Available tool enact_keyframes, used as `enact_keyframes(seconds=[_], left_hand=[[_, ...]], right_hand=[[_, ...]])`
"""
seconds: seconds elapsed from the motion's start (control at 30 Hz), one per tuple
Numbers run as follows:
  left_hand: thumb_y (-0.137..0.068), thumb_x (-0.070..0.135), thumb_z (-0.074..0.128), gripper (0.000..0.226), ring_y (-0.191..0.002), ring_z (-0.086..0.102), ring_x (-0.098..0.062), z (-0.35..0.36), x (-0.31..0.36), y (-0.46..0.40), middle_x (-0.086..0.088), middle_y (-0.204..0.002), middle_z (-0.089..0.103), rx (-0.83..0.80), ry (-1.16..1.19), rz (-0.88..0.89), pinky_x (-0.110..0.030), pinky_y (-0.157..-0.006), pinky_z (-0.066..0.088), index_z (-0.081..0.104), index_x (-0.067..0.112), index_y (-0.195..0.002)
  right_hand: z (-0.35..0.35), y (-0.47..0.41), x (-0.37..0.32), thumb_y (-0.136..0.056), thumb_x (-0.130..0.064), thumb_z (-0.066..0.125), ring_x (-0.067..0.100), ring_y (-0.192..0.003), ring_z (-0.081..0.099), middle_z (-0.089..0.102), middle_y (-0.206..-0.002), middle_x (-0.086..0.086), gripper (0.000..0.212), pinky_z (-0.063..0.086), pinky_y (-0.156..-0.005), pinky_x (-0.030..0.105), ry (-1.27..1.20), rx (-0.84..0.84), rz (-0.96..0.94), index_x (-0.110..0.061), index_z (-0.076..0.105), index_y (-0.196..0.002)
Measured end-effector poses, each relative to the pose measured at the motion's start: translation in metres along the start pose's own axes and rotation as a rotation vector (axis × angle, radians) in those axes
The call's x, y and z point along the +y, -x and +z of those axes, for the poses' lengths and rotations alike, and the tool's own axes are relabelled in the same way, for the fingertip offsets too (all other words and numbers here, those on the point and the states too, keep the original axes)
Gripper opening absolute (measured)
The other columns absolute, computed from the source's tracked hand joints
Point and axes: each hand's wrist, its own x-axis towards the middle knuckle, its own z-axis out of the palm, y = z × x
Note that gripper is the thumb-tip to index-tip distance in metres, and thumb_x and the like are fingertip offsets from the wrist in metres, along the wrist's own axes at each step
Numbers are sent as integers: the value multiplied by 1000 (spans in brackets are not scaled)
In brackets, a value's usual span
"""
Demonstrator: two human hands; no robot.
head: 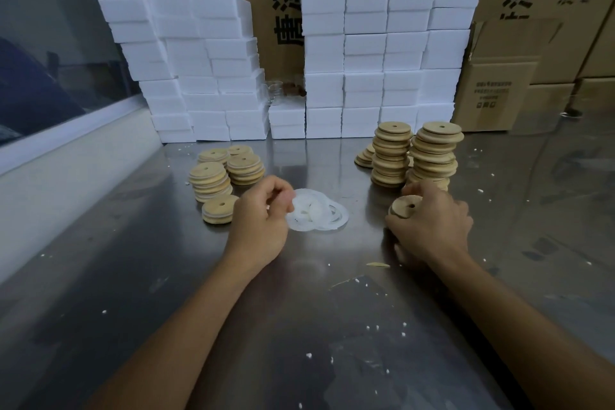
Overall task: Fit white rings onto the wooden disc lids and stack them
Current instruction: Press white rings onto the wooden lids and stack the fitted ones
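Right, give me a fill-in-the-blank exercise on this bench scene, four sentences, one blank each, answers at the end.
1. The right hand grips a wooden ____ with a hole in its middle.
2. The left hand pinches at the pile of white rings, which lies ____ the two hands.
3. The tallest stacks of lids stand on the person's ____ side.
4. Behind the lids, white foam blocks are stacked in front of ____ boxes.

Missing words: disc lid; between; right; cardboard
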Motion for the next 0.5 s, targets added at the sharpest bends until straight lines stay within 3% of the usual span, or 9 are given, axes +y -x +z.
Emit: enact_keyframes(seconds=[0.17,0.27,0.4,0.5], left_hand=[[-99,7,46,41,-69,59,-16,-1,15,3,-4,-70,62,-307,627,-321,-30,-62,48,66,20,-65],[-98,6,48,42,-86,61,-20,6,19,8,-4,-86,65,-365,722,-437,-36,-67,52,71,19,-66],[-98,7,49,30,-101,63,-33,13,20,10,-19,-103,64,-363,746,-472,-57,-92,52,69,15,-76],[-98,12,52,19,-101,66,-37,15,19,11,-24,-112,65,-361,699,-484,-51,-81,57,65,10,-85]], right_hand=[[1,5,-5,-66,-21,88,22,-107,52,60,-102,-5,51,46,-94,42,-200,-25,-151,-21,61,-110],[3,11,-11,-65,-24,91,17,-107,58,63,-109,-7,56,51,-85,32,-315,-102,-252,-26,59,-111],[5,23,-23,-63,-32,93,16,-102,58,64,-103,-12,56,55,-84,40,-381,-216,-457,-33,58,-106],[7,32,-31,-63,-35,92,6,-98,57,65,-100,-15,52,53,-81,34,-397,-253,-599,-30,61,-105]])
